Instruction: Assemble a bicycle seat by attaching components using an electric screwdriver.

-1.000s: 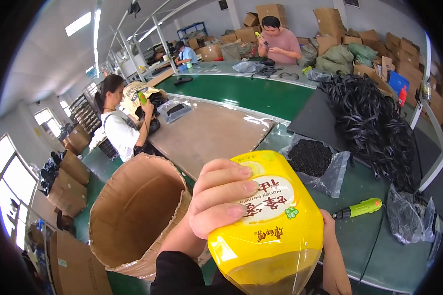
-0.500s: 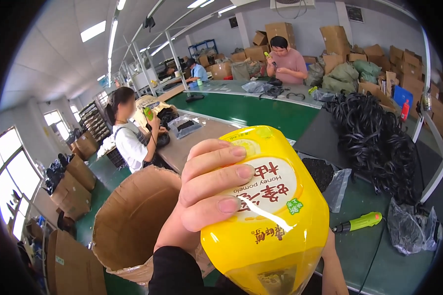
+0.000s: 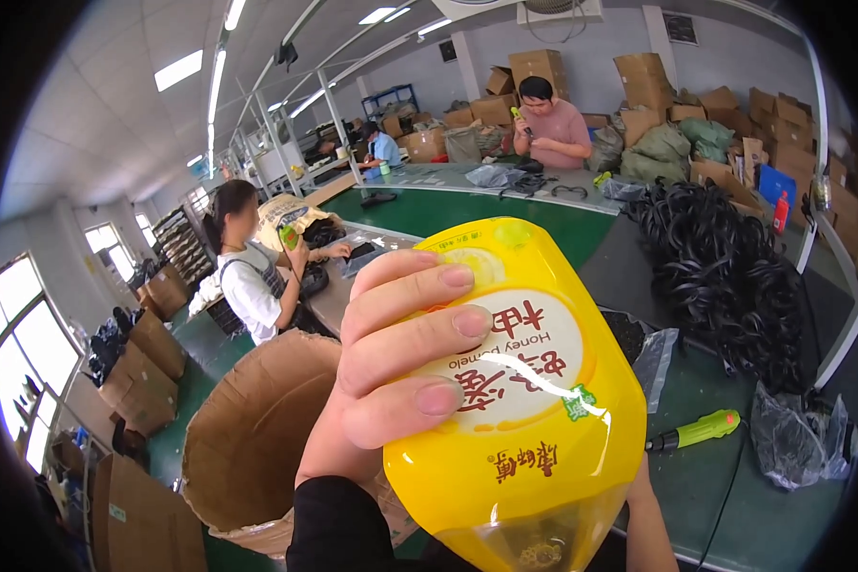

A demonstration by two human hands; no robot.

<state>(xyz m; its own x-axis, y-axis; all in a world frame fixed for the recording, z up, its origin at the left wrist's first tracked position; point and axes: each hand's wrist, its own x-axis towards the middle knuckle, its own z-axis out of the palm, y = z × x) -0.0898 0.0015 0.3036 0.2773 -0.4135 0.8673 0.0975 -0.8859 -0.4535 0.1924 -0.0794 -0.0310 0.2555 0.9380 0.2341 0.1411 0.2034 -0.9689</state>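
Brown lettering (image 3: 517, 384) in two scripts on the white oval (image 3: 534, 329) of the yellow bottle (image 3: 543, 429)

green screwdriver (image 3: 705, 430) on green table (image 3: 765, 515)

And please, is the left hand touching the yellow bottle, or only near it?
Touching: the head view shows the left hand with its fingers lying across the front of the yellow bottle.

Bright windows (image 3: 27, 310) stand at nine o'clock, with green floor (image 3: 197, 345) just below that direction. Toward half past ten, a rectangular light panel (image 3: 179, 70) glows on the pale ceiling (image 3: 105, 86). A grey wall (image 3: 601, 48) lies at one o'clock, cardboard boxes (image 3: 643, 84) piled before it. A dark green tabletop (image 3: 688, 496) stretches across four o'clock.
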